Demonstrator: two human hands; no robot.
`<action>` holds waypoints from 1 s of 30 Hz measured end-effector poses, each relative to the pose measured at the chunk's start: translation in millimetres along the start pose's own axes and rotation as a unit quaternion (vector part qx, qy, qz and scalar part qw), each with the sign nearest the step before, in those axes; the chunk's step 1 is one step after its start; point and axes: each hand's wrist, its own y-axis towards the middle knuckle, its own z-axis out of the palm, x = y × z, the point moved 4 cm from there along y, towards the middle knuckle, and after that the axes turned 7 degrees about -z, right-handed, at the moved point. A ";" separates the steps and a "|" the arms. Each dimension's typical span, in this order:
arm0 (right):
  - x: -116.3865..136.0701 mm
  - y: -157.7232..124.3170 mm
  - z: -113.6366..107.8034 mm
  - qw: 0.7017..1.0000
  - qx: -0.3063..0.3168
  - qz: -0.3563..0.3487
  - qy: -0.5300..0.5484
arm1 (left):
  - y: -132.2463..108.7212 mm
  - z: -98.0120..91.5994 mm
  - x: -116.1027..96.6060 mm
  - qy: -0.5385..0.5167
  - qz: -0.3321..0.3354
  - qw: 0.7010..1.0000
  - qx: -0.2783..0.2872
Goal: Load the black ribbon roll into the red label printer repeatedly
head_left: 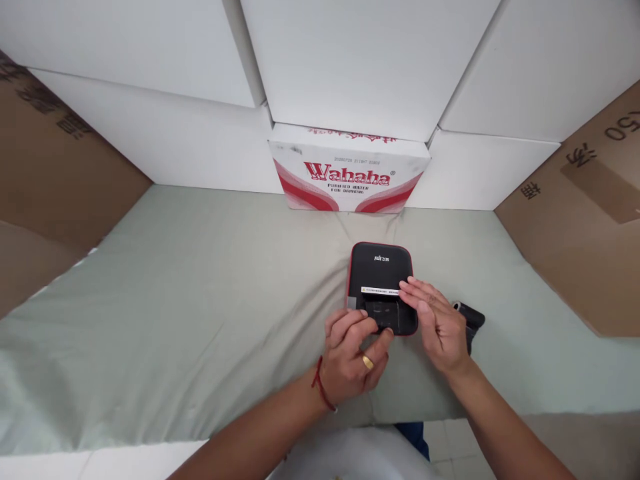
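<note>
A small black receipt printer [383, 273] with a red rim lies on the cloth-covered table. It has white lettering near its far edge and a white label strip above a dark, glossy recessed part. My left hand [357, 350], with a gold ring and a red cord at the wrist, is curled at the printer's near left corner. Its thumb and fingers grip the near edge by the glossy part. My right hand [440, 323] rests its outstretched fingers on the printer's right side, thumb apart. Just behind that hand lies a black roll [470, 317], partly covered by it.
A red and white water carton [350, 177] stands beyond the printer, against stacked white boxes [345, 60]. Brown cartons flank the table, one on the left [55, 173] and one on the right [590, 220]. The green cloth [175, 300] is wrinkled left of the printer.
</note>
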 end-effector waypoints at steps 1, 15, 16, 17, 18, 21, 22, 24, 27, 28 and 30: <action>-0.4 0.6 0.2 1.000 -0.006 0.004 0.006 | 0.4 -0.7 3.9 -0.022 -0.012 1.000 -0.002; 47.2 -9.5 5.4 0.999 -0.017 -0.034 -0.031 | -0.2 33.1 92.1 -0.492 -0.476 0.728 0.037; 49.0 -12.2 6.0 0.999 -0.014 -0.037 -0.036 | 0.3 33.4 91.9 -0.504 -0.482 0.716 0.036; 50.2 -14.5 6.3 0.998 -0.014 -0.040 -0.040 | 0.7 33.7 91.8 -0.515 -0.488 0.704 0.038; 51.1 -16.2 6.4 0.998 -0.014 -0.042 -0.044 | 1.0 34.2 91.9 -0.525 -0.494 0.692 0.042; 52.6 -17.7 5.8 0.997 -0.019 -0.050 -0.058 | 2.1 35.8 93.4 -0.548 -0.504 0.665 0.061; 53.0 -17.0 5.6 0.996 -0.019 -0.053 -0.062 | 2.3 36.1 94.2 -0.553 -0.505 0.659 0.063; 53.9 -14.1 5.6 0.996 -0.011 -0.057 -0.066 | 2.1 36.4 95.5 -0.559 -0.504 0.656 0.062; 56.3 -7.6 5.1 0.995 0.006 -0.068 -0.065 | -0.2 37.4 95.8 -0.560 -0.502 0.657 0.056; 57.4 -5.2 4.1 0.995 0.010 -0.074 -0.065 | -1.3 38.2 95.5 -0.560 -0.501 0.657 0.054; 58.3 0.2 1.0 0.995 0.019 -0.081 -0.061 | -3.7 40.9 94.5 -0.565 -0.501 0.654 0.050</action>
